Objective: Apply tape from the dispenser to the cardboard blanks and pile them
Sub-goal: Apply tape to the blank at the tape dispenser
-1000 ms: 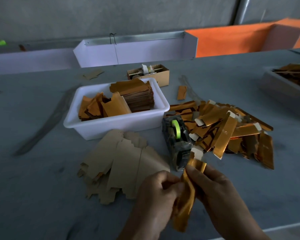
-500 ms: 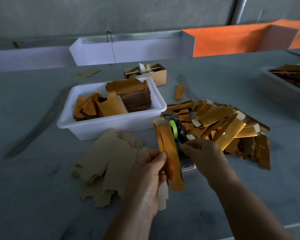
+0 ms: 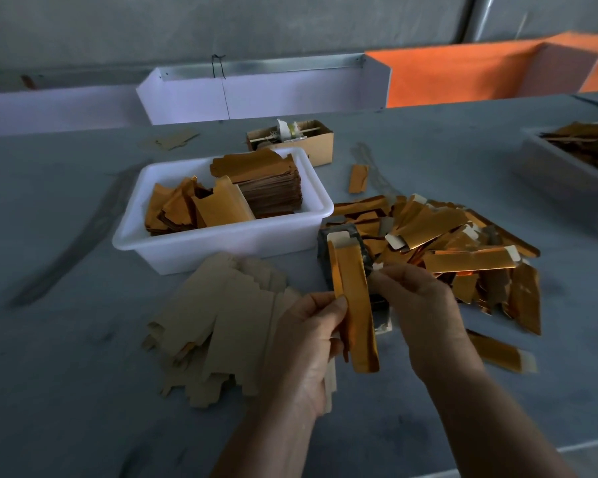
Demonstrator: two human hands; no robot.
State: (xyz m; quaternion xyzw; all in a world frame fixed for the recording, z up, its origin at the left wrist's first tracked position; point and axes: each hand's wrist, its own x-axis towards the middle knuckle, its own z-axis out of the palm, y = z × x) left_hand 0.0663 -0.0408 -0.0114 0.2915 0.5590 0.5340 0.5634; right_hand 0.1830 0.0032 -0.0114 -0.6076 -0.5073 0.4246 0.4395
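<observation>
The left hand (image 3: 308, 343) pinches a long, folded gold-foil cardboard blank (image 3: 354, 305) between thumb and fingers at its left edge, about midway along its length. The blank stands nearly upright above the grey table (image 3: 83, 391), its pale unfoiled tab at the far end. The right hand (image 3: 425, 312) sits just right of the blank, fingers curled, with the fingertips (image 3: 377, 276) meeting at the blank's right edge near its far half; whether they pinch the blank or a piece of tape cannot be told.

Directly behind the held blank stands the dark grey tape dispenser (image 3: 328, 260), largely hidden by it. To the right of the dispenser lies a loose pile of gold-foil blanks (image 3: 463, 243), several showing pale tabs. One separate gold blank (image 3: 497, 351) lies on the table nearer, right of the right wrist.

Left of the hands, a fanned spread of plain brown cardboard blanks (image 3: 221, 326) lies face down on the table. Beyond it sits a white plastic tub (image 3: 221, 241) holding a neat stack of blanks at its right and loose gold pieces at its left. Farther off are a small open brown cardboard box (image 3: 318, 146) and a single gold scrap (image 3: 358, 177). A second tub of blanks (image 3: 573, 160) sits at the far right edge.
</observation>
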